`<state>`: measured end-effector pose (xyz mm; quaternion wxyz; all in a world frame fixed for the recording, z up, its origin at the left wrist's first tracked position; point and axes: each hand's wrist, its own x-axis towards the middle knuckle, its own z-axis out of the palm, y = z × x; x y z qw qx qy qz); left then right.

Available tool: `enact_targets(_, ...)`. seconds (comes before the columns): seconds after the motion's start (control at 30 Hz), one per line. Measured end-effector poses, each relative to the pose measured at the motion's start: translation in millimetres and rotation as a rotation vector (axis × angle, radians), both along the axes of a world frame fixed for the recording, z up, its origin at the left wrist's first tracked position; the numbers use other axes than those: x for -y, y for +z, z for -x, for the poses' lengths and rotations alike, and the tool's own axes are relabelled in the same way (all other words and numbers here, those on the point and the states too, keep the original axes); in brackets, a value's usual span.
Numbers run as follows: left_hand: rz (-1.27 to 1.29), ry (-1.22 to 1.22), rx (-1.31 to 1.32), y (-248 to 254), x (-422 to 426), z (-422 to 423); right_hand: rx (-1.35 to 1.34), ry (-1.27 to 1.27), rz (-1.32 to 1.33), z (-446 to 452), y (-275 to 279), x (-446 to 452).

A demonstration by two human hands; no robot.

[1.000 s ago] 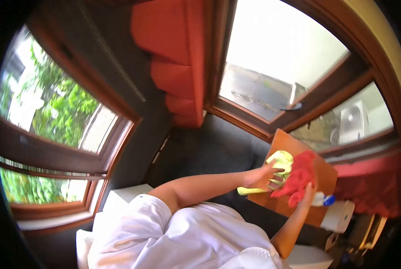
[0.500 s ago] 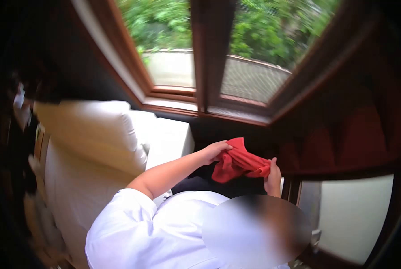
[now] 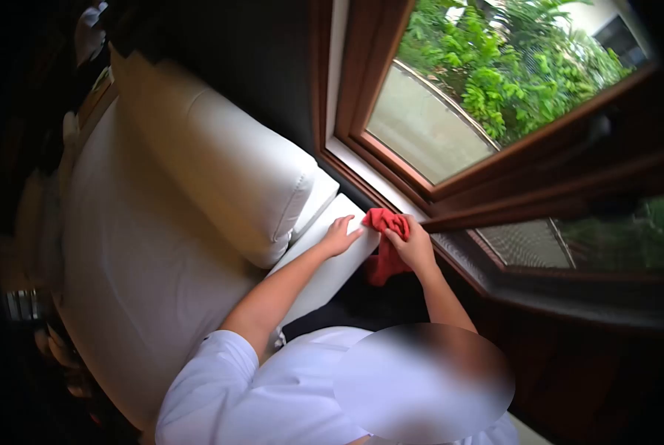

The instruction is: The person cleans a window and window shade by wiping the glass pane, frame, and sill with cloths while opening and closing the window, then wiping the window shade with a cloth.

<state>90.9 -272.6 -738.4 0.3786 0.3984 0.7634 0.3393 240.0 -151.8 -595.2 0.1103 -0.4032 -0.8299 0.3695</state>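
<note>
Sofa: a pale, smooth-covered sofa point(image 3: 131, 245) with a broad seat and a thick, rounded back cushion point(image 3: 235, 163).
Wall: a plain dark wall point(image 3: 250, 67) behind the back cushion.
Window: a reddish-brown wooden window frame point(image 3: 365, 81), slanting across the view, with a narrow pale sill point(image 3: 369, 172) along its lower edge.
Outside: bright green leafy plants point(image 3: 495, 81) beyond a low greyish wall point(image 3: 424, 122).
Far left: small objects, too dark and blurred to tell.

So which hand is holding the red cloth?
The right hand, the one nearer the window. Its fingers grip the red cloth, while the left hand is open and holds nothing.
</note>
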Motion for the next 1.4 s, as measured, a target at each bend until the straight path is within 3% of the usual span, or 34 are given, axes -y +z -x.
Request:
enact_targets(0.17, -0.152, -0.244, -0.558, -29.5, 3.1, 20.5, 0.054, 0.086, -0.043, 79.5, -60.9, -37.5)
enact_targets(0.2, -0.141, -0.296, -0.634, -37.1, 7.5, 26.3, -0.058, 0.059, -0.100, 100.0, -81.3, -41.5)
enact_targets(0.3, -0.136, -0.342, -0.634, -40.0, 8.4, 31.8, -0.316, 0.046, 0.050, 175.3, -106.4, -43.8)
enact_targets(0.33, -0.132, -0.331, -0.637, -38.3, 8.8, 30.9, -0.389, 0.147, -0.008, 199.3, -130.0, -48.1)
enact_targets(0.47, -0.100, -0.330, -0.615, -37.5, 6.1, 32.7, -0.178, 0.238, -0.143, 253.9, -164.5, -48.0)
enact_targets(0.63, -0.112, -0.311, -0.597, -34.5, 4.9, 32.3, -0.055, 0.321, -0.300, 246.6, -170.9, -53.0)
enact_targets(0.83, -0.108, -0.296, -0.596, -36.5, 5.8, 31.8, 0.137, 0.273, -0.179, 219.8, -151.8, -57.5)
enact_targets(0.97, -0.133, -0.274, -0.600, -40.0, 4.4, 31.6, 0.147, 0.174, -0.147, 161.4, -150.1, -53.6)
enact_targets(1.07, -0.133, -0.266, -0.624, -40.3, 6.4, 31.9, -0.160, 0.187, -0.192, 151.9, -168.7, -53.0)
enact_targets(1.17, -0.125, -0.270, -0.617, -39.5, 5.2, 31.5, -0.191, 0.401, -0.168, 189.6, -164.8, -60.0)
enact_targets(1.3, -0.108, -0.279, -0.573, -37.3, 2.2, 33.5, -0.100, 0.421, -0.188, 229.4, -175.1, -56.9)
enact_targets(1.4, -0.105, -0.279, -0.597, -34.9, 0.5, 32.8, -0.008, 0.385, -0.207, 210.6, -171.5, -60.0)
